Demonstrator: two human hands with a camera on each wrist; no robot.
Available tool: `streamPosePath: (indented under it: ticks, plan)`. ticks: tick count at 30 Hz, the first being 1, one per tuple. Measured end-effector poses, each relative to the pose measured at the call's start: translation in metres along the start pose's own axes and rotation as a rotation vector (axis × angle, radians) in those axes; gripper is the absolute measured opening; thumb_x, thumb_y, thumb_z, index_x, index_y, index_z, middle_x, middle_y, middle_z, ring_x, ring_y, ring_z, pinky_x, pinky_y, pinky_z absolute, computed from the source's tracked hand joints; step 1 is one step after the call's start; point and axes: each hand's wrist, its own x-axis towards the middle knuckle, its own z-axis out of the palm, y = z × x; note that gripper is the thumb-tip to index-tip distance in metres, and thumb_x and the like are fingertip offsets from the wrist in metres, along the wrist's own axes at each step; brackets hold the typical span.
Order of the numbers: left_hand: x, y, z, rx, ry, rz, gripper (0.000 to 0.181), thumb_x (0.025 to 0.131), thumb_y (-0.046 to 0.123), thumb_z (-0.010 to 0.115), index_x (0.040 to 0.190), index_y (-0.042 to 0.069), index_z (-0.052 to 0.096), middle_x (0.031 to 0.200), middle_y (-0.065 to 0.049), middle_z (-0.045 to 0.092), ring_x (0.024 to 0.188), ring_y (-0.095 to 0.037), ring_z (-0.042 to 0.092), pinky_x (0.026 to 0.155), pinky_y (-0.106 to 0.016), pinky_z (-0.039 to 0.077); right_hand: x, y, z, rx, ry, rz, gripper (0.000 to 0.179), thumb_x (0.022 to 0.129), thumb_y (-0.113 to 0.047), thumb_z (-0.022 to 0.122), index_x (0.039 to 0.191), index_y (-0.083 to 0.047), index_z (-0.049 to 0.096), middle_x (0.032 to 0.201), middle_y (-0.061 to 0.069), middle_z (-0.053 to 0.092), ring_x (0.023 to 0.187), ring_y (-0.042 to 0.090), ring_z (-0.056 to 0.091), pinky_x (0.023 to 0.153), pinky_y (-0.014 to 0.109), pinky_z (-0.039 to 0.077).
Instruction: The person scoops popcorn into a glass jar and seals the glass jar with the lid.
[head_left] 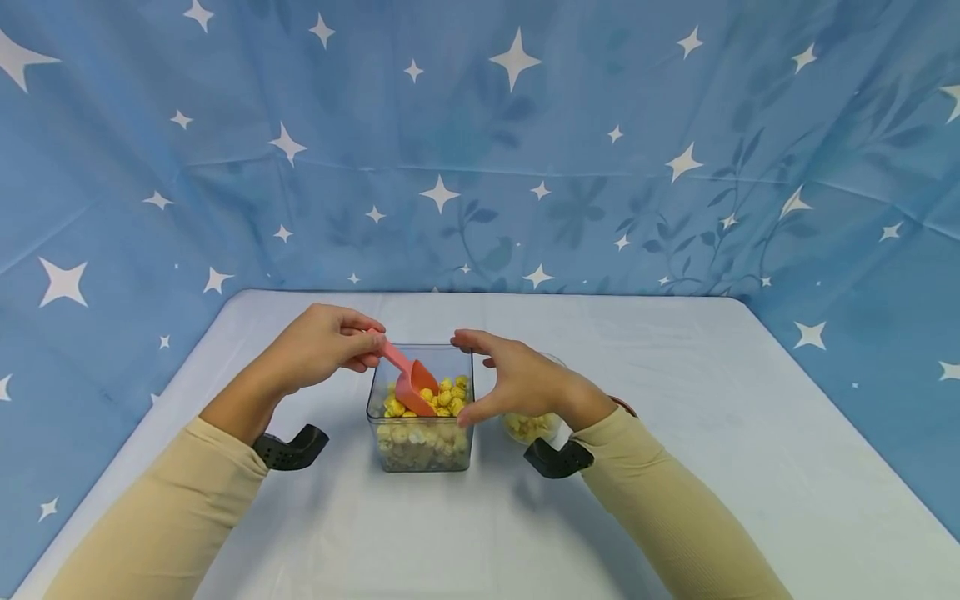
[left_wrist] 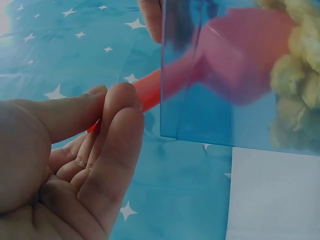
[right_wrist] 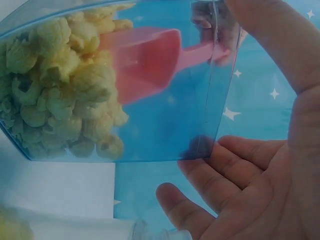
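While our left hand [head_left: 326, 343] pinches the pink plastic scoop [head_left: 408, 385]: tilting could spill yellow popcorn [head_left: 456, 395].
Clear plastic box [head_left: 444, 360]: spread right hand [head_left: 521, 377] could nudge it.

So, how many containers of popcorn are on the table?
2: a clear square bin in the middle, between the hands, and a clear round tub partly covered by the right hand. The arms could hide others.

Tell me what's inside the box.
Yellow popcorn and the head of a scoop, its handle in the left hand. Whatever lies deep in the pile is covered.
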Motion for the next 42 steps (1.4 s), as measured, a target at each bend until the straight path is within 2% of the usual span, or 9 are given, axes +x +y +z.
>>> streamPosePath:
  ticks: [13, 19, 24, 31, 37, 42]
  plan:
    - [-0.002, 0.003, -0.001, 0.010, -0.048, -0.016, 0.040, 0.102, 0.012, 0.060, 0.135, -0.009, 0.055, 0.104, -0.015, 0.072, 0.085, -0.016, 0.069, 0.081, -0.029, 0.058, 0.000, 0.001, -0.002, 0.014, 0.015, 0.008, 0.101, 0.076, -0.029, 0.089, 0.156, -0.006, 0.031, 0.156, 0.008, 0.038, 0.139, 0.025, 0.039, 0.113, 0.048, 0.035]
    - [-0.002, 0.006, 0.001, 0.037, -0.033, -0.012, 0.037, 0.103, 0.011, 0.058, 0.134, -0.009, 0.056, 0.103, -0.013, 0.071, 0.086, -0.017, 0.068, 0.081, -0.030, 0.058, 0.001, 0.002, -0.002, 0.013, 0.010, 0.003, 0.102, 0.077, -0.029, 0.088, 0.156, -0.005, 0.030, 0.157, 0.010, 0.037, 0.140, 0.026, 0.038, 0.113, 0.049, 0.034]
    - [-0.004, 0.008, 0.001, 0.082, -0.051, -0.010, 0.037, 0.102, 0.012, 0.059, 0.133, -0.009, 0.057, 0.097, -0.010, 0.072, 0.085, -0.019, 0.068, 0.081, -0.032, 0.058, 0.002, 0.002, -0.002, 0.005, 0.007, -0.003, 0.101, 0.077, -0.029, 0.088, 0.157, -0.006, 0.030, 0.157, 0.008, 0.037, 0.141, 0.025, 0.038, 0.114, 0.048, 0.034]
    - [0.001, 0.011, 0.010, 0.061, -0.075, -0.008, 0.035, 0.101, 0.013, 0.061, 0.128, -0.008, 0.060, 0.087, -0.010, 0.071, 0.078, -0.019, 0.067, 0.076, -0.031, 0.059, 0.002, 0.002, -0.002, 0.000, 0.007, 0.015, 0.102, 0.077, -0.030, 0.088, 0.157, -0.007, 0.029, 0.157, 0.008, 0.037, 0.141, 0.024, 0.038, 0.113, 0.045, 0.035]
    - [0.003, 0.012, 0.011, 0.055, -0.098, -0.006, 0.030, 0.101, 0.011, 0.059, 0.125, -0.008, 0.061, 0.091, -0.014, 0.071, 0.079, -0.019, 0.067, 0.076, -0.032, 0.059, 0.001, 0.002, -0.001, 0.007, 0.012, 0.021, 0.103, 0.076, -0.031, 0.089, 0.157, -0.007, 0.030, 0.157, 0.007, 0.037, 0.141, 0.023, 0.038, 0.113, 0.044, 0.036]
    - [0.001, 0.011, 0.005, 0.052, -0.121, -0.001, 0.032, 0.103, 0.010, 0.057, 0.128, -0.009, 0.060, 0.094, -0.012, 0.071, 0.082, -0.020, 0.068, 0.078, -0.032, 0.059, 0.001, 0.004, -0.001, 0.008, 0.006, 0.001, 0.103, 0.077, -0.033, 0.088, 0.157, -0.006, 0.030, 0.157, 0.007, 0.038, 0.140, 0.025, 0.039, 0.113, 0.047, 0.035]
